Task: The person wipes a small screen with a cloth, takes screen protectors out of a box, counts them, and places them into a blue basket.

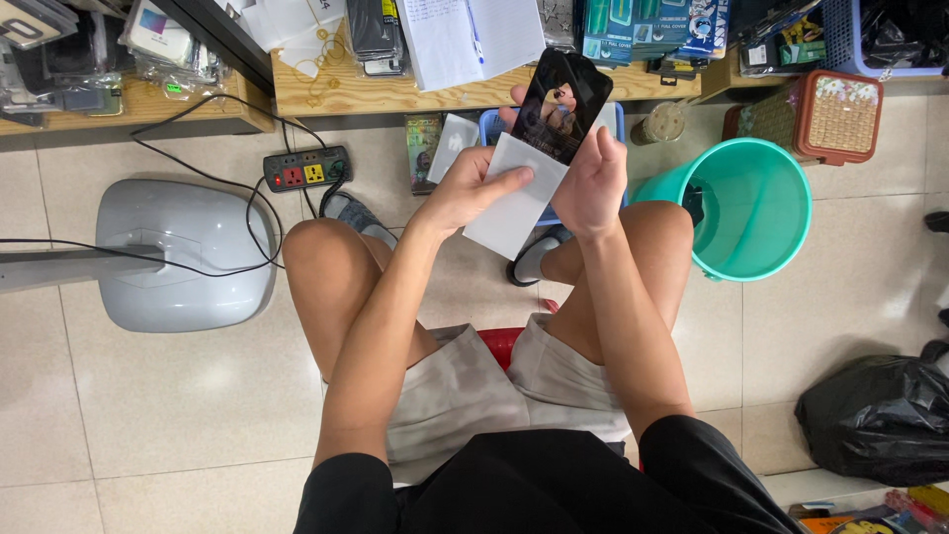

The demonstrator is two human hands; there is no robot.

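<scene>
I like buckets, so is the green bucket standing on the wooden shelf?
No, the green bucket stands on the tiled floor, beside the person's knee.

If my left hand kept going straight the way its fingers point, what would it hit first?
The left hand points rightward across the white sleeve it pinches. Going straight on, it would probably first meet the palm of the right hand, which holds the black phone; depth is unclear.

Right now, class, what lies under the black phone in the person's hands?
A white sleeve pinched by the left hand, and the right hand cradling the black phone. Its back is hidden.
</scene>
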